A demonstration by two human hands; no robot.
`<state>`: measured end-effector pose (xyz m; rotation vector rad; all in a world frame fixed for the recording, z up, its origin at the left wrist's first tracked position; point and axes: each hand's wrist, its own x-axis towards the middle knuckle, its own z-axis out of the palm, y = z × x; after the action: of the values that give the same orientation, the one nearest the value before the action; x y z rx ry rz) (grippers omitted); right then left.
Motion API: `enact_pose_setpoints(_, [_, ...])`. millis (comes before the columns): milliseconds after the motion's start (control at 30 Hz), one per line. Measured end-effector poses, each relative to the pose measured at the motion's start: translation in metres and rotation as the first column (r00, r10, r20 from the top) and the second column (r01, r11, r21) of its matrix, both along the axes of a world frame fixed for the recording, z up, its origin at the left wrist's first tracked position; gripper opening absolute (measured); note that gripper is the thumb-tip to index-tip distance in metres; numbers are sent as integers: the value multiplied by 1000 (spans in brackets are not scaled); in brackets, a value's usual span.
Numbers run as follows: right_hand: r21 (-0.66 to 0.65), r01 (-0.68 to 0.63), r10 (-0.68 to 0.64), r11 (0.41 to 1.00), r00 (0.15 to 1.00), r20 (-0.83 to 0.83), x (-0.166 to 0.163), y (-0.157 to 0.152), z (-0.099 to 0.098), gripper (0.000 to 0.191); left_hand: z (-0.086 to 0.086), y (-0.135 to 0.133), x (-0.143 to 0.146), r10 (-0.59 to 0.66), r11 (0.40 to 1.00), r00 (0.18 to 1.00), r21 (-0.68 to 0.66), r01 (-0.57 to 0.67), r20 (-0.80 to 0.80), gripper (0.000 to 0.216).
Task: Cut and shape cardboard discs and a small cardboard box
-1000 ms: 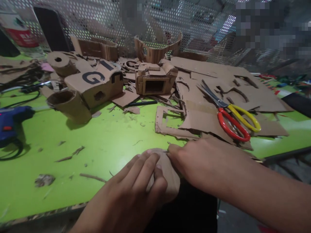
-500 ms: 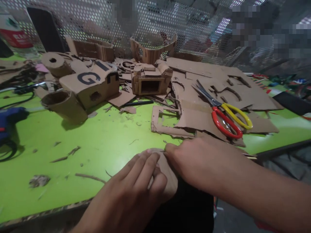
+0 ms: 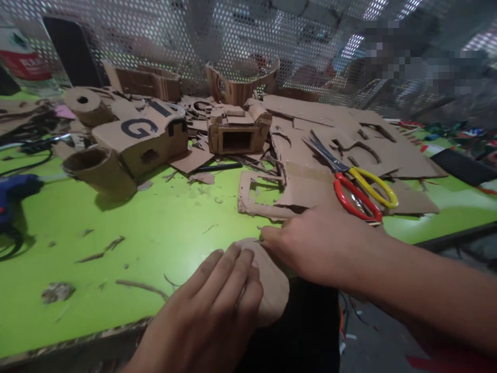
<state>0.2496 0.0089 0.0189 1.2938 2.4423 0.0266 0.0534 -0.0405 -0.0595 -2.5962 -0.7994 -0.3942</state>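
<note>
A rounded piece of cardboard [image 3: 274, 287] lies at the front edge of the green table, partly jutting over it. My left hand [image 3: 223, 295] presses down on its left side with curled fingers, gripping it. At the far edge of the piece, my right hand [image 3: 310, 246] is closed, knuckles up, with the thumb side towards the cardboard. A small dark tip shows by its fingers, too little to name; the palm side is hidden. Beyond the right hand, scissors [image 3: 341, 173] with one red and one yellow handle rest on cut cardboard [image 3: 310, 178].
A cardboard camera model [image 3: 238, 129], a cardboard box model [image 3: 151, 137] with a tube, and scraps stand across the table [image 3: 166, 228]. A blue glue gun [image 3: 17, 197] is at the left. Behind are a phone-like dark slab [image 3: 72, 52], a bottle [image 3: 25, 65] and perforated mesh [image 3: 155, 31].
The view has shifted slightly. My right hand has moved a little up and left along the cardboard edge, and more of the cardboard piece shows between my hands.
</note>
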Motion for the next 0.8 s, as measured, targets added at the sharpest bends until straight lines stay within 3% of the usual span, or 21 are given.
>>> enact_pose_setpoints(200, [66, 56, -58, 996, 998, 31, 4, -2, 6, 18, -9, -2, -1, 0, 1000, 993, 1, 0, 119, 47])
enact_pose_setpoints(400, [-16, 20, -20, 1000, 1000, -4, 2, 1, -4, 23, -3, -4, -2, 16, 1000, 1000, -25, -15, 6, 52])
enact_pose_setpoints(800, [-16, 52, -52, 999, 998, -21, -1, 0, -10, 24, -6, -2, -4, -5, 1000, 1000, -17, 6, 31, 44])
